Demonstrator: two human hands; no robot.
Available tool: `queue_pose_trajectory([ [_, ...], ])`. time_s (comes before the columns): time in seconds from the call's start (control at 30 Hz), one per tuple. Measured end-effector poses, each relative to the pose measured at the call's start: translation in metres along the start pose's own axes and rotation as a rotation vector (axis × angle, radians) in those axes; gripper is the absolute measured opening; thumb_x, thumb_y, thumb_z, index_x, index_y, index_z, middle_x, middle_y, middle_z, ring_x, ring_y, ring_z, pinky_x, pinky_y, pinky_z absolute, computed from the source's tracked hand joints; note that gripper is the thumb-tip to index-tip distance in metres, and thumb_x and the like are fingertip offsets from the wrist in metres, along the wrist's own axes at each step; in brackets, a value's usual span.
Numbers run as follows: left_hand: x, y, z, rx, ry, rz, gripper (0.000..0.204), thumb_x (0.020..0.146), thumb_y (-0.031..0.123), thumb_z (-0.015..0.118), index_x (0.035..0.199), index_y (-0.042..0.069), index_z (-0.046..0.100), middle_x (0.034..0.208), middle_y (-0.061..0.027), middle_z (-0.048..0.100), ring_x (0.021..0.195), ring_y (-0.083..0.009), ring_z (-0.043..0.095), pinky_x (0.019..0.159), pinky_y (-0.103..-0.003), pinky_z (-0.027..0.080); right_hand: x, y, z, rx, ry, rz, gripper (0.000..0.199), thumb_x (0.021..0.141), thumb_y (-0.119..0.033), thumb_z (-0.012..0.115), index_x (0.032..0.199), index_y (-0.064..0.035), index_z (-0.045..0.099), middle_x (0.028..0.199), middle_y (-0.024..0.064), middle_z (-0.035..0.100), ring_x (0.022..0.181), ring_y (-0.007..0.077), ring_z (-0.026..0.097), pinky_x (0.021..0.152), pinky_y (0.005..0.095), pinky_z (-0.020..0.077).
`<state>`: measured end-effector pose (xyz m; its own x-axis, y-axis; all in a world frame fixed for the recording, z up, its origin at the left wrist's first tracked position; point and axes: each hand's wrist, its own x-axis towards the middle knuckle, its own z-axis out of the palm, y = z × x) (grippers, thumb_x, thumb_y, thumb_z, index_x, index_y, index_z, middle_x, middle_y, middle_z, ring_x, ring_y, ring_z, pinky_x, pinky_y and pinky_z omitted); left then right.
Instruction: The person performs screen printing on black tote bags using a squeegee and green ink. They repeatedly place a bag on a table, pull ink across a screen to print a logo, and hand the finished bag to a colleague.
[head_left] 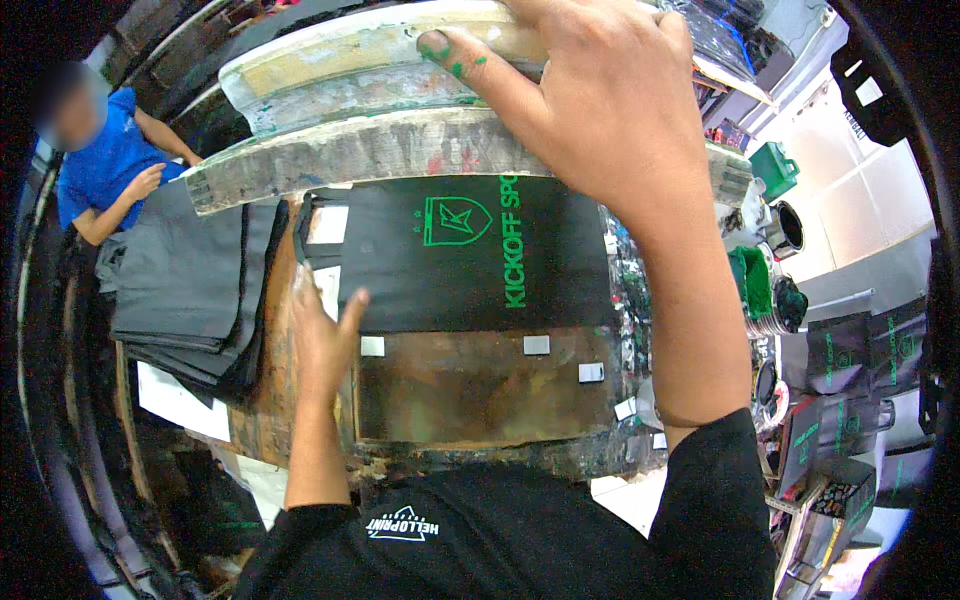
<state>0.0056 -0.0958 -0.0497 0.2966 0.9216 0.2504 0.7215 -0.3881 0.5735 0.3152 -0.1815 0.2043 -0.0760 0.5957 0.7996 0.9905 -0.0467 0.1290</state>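
Observation:
My right hand (610, 105) reaches up over a raised wooden screen-printing frame (370, 155). Its thumb, stained green, lies along the frame, and its other fingers run out at the top of the picture. Under the frame, a flat black fabric bag (400, 285) with a green crest and green lettering lies on the brown printing board (460, 400). My left hand (322, 330) is at the bag's left side, thumb spread away from the fingers. Its fingertips are at a black handle strap (299, 235); whether they touch it I cannot tell.
A pile of black fabric bags (185, 290) sits left of the board. Small white tabs (537, 345) dot the board. To the right stand a green ink tub (757, 280), open cans and more printed black bags (840, 355). A person in blue (115, 165) is at far left.

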Motion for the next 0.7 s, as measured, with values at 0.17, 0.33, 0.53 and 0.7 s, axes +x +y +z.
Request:
queue_pose_trajectory([
  [0.17, -0.025, -0.014, 0.031, 0.293, -0.134, -0.187, 0.097, 0.077, 0.033, 0.090, 0.151, -0.009, 0.043, 0.131, -0.0335, 0.056, 0.121, -0.0460, 0.058, 0.104, -0.051, 0.047, 0.028, 0.001, -0.014, 0.094, -0.307, 0.129, 0.058, 0.109, -0.060, 0.043, 0.094, -0.0086, 0.066, 0.078, 0.0061, 0.062, 0.083, 0.0207, 0.061, 0.094, 0.0474, 0.0454],
  [0.33, 0.005, -0.034, 0.030, 0.044, -0.293, -0.257, 0.079, 0.068, 0.028, 0.091, 0.129, -0.009, 0.058, 0.120, -0.0302, 0.064, 0.117, -0.0450, 0.061, 0.100, -0.049, 0.051, 0.041, 0.006, -0.009, 0.033, -0.328, 0.161, 0.059, 0.110, -0.060, 0.039, 0.097, -0.0083, 0.065, 0.083, 0.0055, 0.064, 0.088, 0.0200, 0.062, 0.103, 0.0504, 0.0449],
  [0.53, -0.005, -0.033, 0.040, 0.068, -0.107, -0.159, 0.066, 0.073, 0.023, 0.088, 0.125, -0.006, 0.060, 0.121, -0.0286, 0.065, 0.118, -0.0444, 0.062, 0.101, -0.049, 0.051, 0.027, -0.002, -0.015, 0.015, -0.202, 0.140, 0.057, 0.107, -0.059, 0.045, 0.091, -0.0083, 0.066, 0.078, 0.0060, 0.062, 0.078, 0.0208, 0.059, 0.093, 0.0479, 0.0443],
  [0.7, 0.020, -0.004, 0.023, -0.237, 0.032, 0.034, 0.045, 0.086, 0.013, 0.078, 0.123, -0.008, 0.065, 0.107, -0.0284, 0.075, 0.102, -0.0384, 0.074, 0.093, -0.046, 0.056, 0.020, 0.009, -0.001, 0.002, -0.130, 0.082, 0.052, 0.104, -0.057, 0.050, 0.100, -0.0085, 0.069, 0.085, 0.0092, 0.065, 0.085, 0.0258, 0.062, 0.090, 0.0478, 0.0442],
])
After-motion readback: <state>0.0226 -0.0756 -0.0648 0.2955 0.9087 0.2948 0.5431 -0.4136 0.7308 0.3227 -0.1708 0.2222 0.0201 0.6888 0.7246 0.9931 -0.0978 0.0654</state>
